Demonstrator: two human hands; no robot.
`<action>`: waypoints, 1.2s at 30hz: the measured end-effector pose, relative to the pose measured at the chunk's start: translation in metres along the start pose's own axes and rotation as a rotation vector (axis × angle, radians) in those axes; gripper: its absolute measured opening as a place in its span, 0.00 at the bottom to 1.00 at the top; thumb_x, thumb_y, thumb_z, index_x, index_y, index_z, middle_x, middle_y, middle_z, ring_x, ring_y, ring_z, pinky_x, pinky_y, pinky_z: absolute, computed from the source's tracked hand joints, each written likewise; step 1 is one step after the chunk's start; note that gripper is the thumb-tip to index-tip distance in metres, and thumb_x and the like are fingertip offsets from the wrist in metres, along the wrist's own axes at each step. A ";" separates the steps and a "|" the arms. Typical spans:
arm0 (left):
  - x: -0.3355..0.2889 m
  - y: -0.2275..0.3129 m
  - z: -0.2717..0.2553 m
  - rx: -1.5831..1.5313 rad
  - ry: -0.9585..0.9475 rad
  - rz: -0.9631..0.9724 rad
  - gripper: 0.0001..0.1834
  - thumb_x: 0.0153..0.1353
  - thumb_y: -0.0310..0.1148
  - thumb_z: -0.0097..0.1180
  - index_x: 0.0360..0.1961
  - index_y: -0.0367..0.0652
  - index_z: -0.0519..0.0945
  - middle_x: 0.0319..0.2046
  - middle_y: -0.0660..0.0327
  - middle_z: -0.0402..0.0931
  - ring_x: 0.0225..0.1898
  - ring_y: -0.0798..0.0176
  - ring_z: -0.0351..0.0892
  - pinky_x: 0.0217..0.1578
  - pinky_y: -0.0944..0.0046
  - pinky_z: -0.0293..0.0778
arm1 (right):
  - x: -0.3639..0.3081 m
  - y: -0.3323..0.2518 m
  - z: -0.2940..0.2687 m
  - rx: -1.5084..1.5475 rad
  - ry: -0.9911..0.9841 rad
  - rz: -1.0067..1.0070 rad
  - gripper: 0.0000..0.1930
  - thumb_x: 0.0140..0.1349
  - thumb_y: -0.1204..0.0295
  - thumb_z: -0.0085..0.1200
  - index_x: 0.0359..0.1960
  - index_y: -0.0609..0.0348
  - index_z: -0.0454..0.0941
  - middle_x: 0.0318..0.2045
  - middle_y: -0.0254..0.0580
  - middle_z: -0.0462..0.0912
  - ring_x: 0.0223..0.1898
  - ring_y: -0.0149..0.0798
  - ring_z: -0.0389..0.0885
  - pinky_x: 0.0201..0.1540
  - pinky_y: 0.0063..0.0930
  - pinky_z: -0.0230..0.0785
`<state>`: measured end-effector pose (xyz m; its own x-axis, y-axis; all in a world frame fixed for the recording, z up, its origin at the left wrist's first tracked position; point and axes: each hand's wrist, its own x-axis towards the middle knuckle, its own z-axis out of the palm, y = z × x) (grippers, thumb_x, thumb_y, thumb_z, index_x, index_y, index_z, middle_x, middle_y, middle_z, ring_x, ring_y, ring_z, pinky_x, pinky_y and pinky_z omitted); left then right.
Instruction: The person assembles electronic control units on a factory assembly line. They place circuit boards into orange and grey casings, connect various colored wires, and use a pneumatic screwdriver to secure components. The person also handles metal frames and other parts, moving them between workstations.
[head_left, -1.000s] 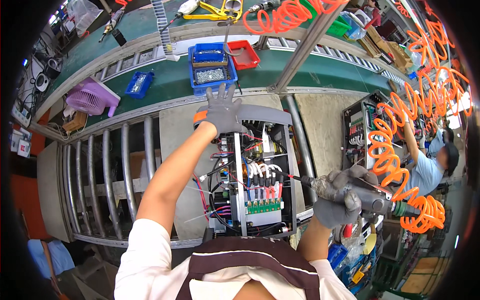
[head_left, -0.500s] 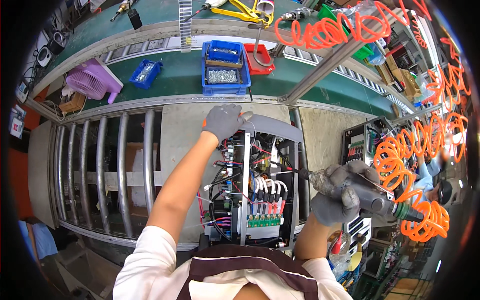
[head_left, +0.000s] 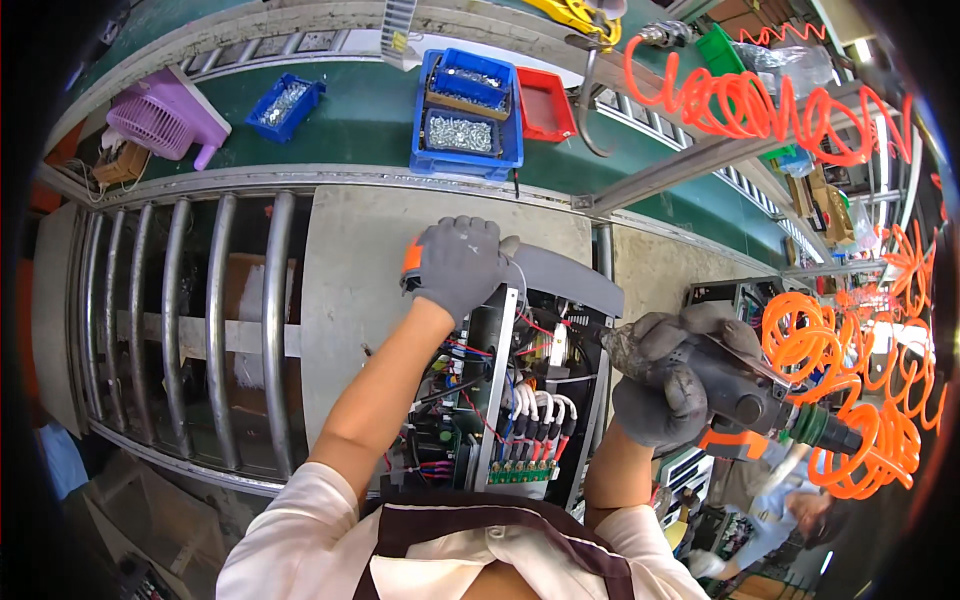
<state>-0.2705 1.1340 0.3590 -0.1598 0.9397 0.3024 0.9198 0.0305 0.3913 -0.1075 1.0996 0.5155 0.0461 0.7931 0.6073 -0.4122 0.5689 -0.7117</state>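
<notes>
The right hand (head_left: 665,375), gloved, is clamped around the driver (head_left: 745,395), fingers wrapped over its body, palm side turned toward the handle. The driver's long axis runs from about four o'clock to ten, with its nose just beside the right wall of the unit (head_left: 525,425); whether the bit touches anything I cannot tell. From this hand the unit lies at nine o'clock, the panel (head_left: 570,280) along its top at eleven. The unit's own long axis leans from one o'clock to seven, so the driver crosses it nearly square. The right forearm rises steeply from the lower edge, the wrist close to the unit's right side. The left hand (head_left: 460,262) is the nearer to the panel: it lies on its left end, back of the hand up, fingers together toward twelve o'clock, thumb toward two; whether they grip beneath the edge is hidden. That forearm slants up toward one o'clock, at the unit's left. Farther out, an orange hose (head_left: 895,440) coils at four o'clock from the right hand, and beyond the panel a blue bin (head_left: 465,165) stands on the green counter (head_left: 350,120) at twelve from the left.
</notes>
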 end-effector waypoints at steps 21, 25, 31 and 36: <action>-0.005 0.001 -0.005 -0.026 0.059 -0.053 0.11 0.55 0.40 0.52 0.23 0.44 0.73 0.23 0.58 0.75 0.30 0.56 0.74 0.35 0.57 0.67 | 0.002 0.051 -0.012 0.002 -0.167 0.144 0.30 0.43 0.73 0.51 0.54 0.54 0.64 0.46 0.43 0.70 0.25 0.37 0.71 0.25 0.32 0.69; -0.005 0.000 -0.005 -0.032 0.014 -0.067 0.11 0.56 0.40 0.51 0.24 0.44 0.73 0.24 0.58 0.75 0.31 0.56 0.74 0.36 0.57 0.67 | 0.001 0.051 -0.005 0.011 -0.069 0.171 0.30 0.44 0.76 0.60 0.52 0.57 0.64 0.40 0.49 0.73 0.24 0.41 0.75 0.25 0.35 0.70; -0.005 0.001 -0.007 -0.044 -0.008 -0.067 0.11 0.56 0.40 0.50 0.25 0.44 0.74 0.25 0.57 0.75 0.32 0.56 0.74 0.37 0.57 0.67 | -0.005 0.056 -0.010 -0.154 -0.117 0.151 0.32 0.40 0.73 0.55 0.53 0.58 0.64 0.43 0.46 0.72 0.38 0.41 0.75 0.30 0.33 0.72; -0.005 0.003 -0.006 -0.023 0.008 -0.070 0.12 0.57 0.40 0.49 0.25 0.44 0.74 0.25 0.57 0.76 0.31 0.56 0.75 0.36 0.57 0.68 | 0.004 0.060 0.008 -0.104 -0.285 0.304 0.28 0.41 0.78 0.55 0.50 0.59 0.66 0.42 0.45 0.74 0.37 0.37 0.76 0.33 0.29 0.73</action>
<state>-0.2694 1.1271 0.3635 -0.2266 0.9328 0.2801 0.8977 0.0885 0.4316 -0.1390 1.1357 0.4780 -0.3226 0.8446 0.4272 -0.2734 0.3490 -0.8964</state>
